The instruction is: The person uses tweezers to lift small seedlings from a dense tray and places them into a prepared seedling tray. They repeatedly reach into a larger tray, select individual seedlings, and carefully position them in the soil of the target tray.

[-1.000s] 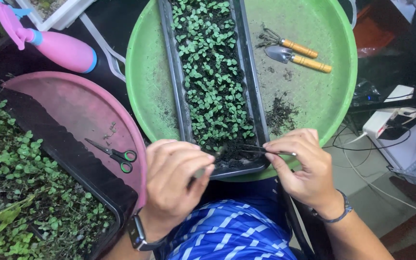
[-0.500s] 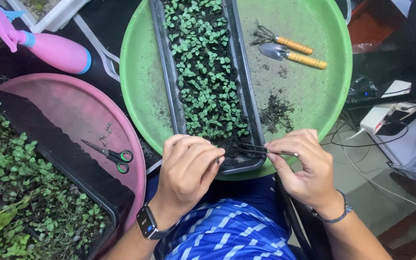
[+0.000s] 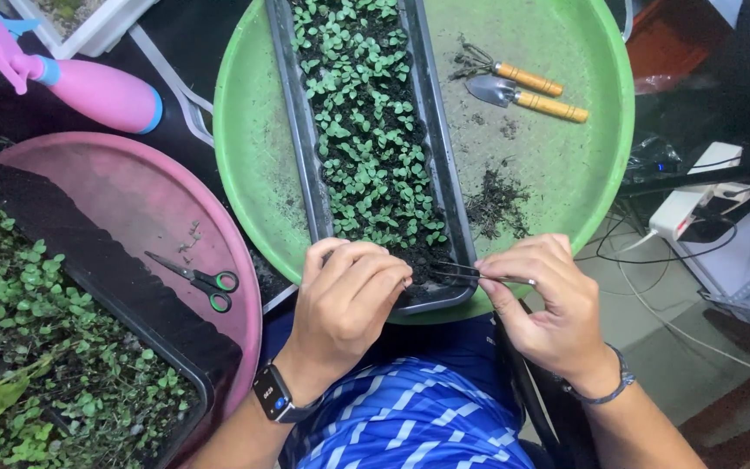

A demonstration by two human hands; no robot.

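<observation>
One green basin (image 3: 258,148) carries one long seedling tray (image 3: 304,165), bare floor either side. At the tray's near edge, the left hand (image 3: 345,304) curls narrow, contents unclear; the right hand (image 3: 549,300) pinches one pair of tweezers (image 3: 466,272). Two small wooden-handled tools (image 3: 527,94) lie apart.

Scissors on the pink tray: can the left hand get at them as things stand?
Probably yes. The scissors lie bare on the pink tray, just left of the left hand, with nothing between. The hand is curled at the seedling tray's near end, so it must let go first.
</observation>
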